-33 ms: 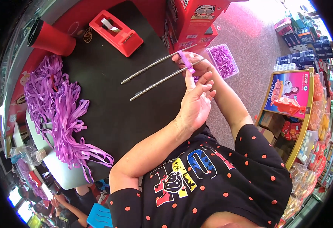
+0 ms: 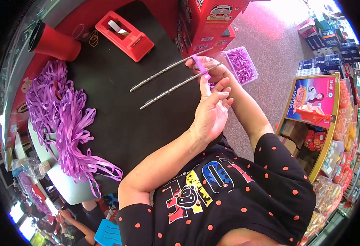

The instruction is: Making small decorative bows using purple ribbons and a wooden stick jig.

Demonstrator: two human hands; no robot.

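Here, smooth purple ribbon [image 2: 200, 66] spans two spiral-ended metal rods [image 2: 163, 95], right of the red tape dispenser [image 2: 138, 50]. My left hand [image 2: 212, 116] points a finger at it; my right hand [image 2: 217, 73] curls behind. I can't tell whether either grips.

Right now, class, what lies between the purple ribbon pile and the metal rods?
Black tabletop separates the ribbon pile from the rods, as the head view shows.

The upper-right floor [image 2: 266, 30] is washed out by glare. Straight edges are bent toward the dark rim.
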